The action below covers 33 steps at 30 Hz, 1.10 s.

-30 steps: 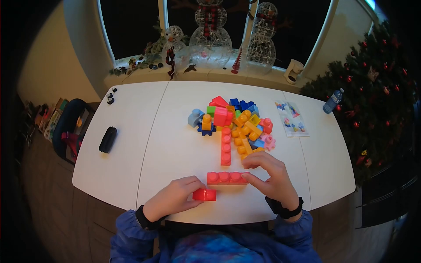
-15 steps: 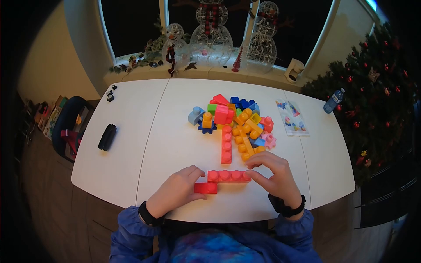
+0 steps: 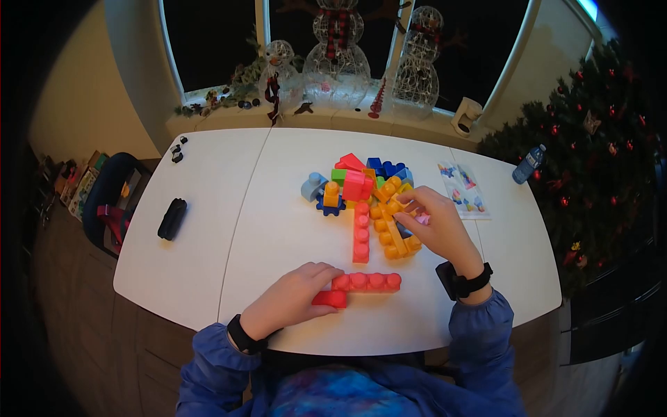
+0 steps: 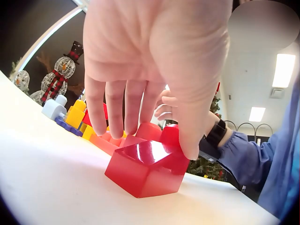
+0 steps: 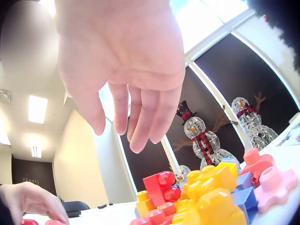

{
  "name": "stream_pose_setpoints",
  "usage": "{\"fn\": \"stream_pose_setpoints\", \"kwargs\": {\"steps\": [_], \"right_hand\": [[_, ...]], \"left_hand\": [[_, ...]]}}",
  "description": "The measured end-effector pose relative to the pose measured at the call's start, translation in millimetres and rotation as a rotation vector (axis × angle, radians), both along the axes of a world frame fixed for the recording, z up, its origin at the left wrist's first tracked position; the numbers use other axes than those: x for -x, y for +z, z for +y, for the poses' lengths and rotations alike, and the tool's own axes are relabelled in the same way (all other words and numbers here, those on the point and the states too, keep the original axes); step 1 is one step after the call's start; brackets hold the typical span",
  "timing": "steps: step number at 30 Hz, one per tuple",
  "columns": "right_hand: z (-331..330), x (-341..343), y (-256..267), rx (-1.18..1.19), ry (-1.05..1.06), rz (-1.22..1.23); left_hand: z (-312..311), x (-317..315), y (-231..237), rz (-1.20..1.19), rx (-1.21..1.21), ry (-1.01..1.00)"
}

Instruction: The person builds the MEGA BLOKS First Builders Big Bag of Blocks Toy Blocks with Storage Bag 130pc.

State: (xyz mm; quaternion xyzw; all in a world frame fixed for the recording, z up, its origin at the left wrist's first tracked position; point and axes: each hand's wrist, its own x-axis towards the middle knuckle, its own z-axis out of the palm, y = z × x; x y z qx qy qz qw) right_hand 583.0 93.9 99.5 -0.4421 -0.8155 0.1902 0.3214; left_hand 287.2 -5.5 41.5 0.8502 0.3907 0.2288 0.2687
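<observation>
My left hand [image 3: 286,299] holds a red slope-topped toy brick [image 4: 147,171] low on the white table, thumb on its near side and fingers along the far side. A long coral-red studded brick [image 3: 368,283] lies just beyond it, its left end overlapping the red one in the head view. My right hand [image 3: 439,222] hovers over the right side of the brick pile, fingers loosely bent, with nothing in its grasp. Beneath it are yellow bricks [image 5: 213,201] and a pink flower-shaped piece [image 5: 276,187]. Another long coral-red brick [image 3: 361,236] points from the pile toward me.
Light blue [image 3: 314,186], green and dark blue bricks make up the back of the pile. A picture sheet [image 3: 467,194] and a water bottle [image 3: 530,165] are at the right. On the left of the table [image 3: 201,278] sits a black case [image 3: 172,219].
My right hand has left the end of the front coral-red brick and moved up and away over the pile. My left hand has pushed the red brick forward against the long one.
</observation>
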Motion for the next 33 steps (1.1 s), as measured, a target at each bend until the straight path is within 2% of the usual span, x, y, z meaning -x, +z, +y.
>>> {"fn": "stream_pose_setpoints", "kwargs": {"steps": [3, 9, 12, 15, 21, 24, 27, 31, 33], "right_hand": [[38, 3, -18, -0.158, 0.028, -0.09], [80, 30, -33, -0.111, 0.072, -0.211], [91, 40, -40, -0.169, 0.071, -0.252], [99, 47, -38, -0.033, 0.016, -0.228], [98, 46, -36, -0.013, 0.068, -0.139], [64, 46, -7, -0.151, 0.12, -0.095], [9, 46, 19, -0.186, 0.199, -0.018], [-42, 42, 28, -0.288, 0.292, -0.1], [-60, 42, 28, -0.263, 0.301, -0.145]], "left_hand": [[0, 0, 1, 0.033, -0.004, 0.007], [-1, -3, 3, 0.006, -0.014, -0.004], [-2, -4, 5, 0.001, -0.03, -0.015], [-1, -4, 5, 0.008, -0.056, 0.004], [3, -3, 7, -0.024, -0.066, 0.035], [7, -4, 18, -0.1, -0.251, 0.128], [9, -5, 26, -0.223, -0.326, 0.277], [7, -16, 36, -0.237, -0.377, 0.252], [3, -21, 35, -0.237, -0.359, 0.214]]}}
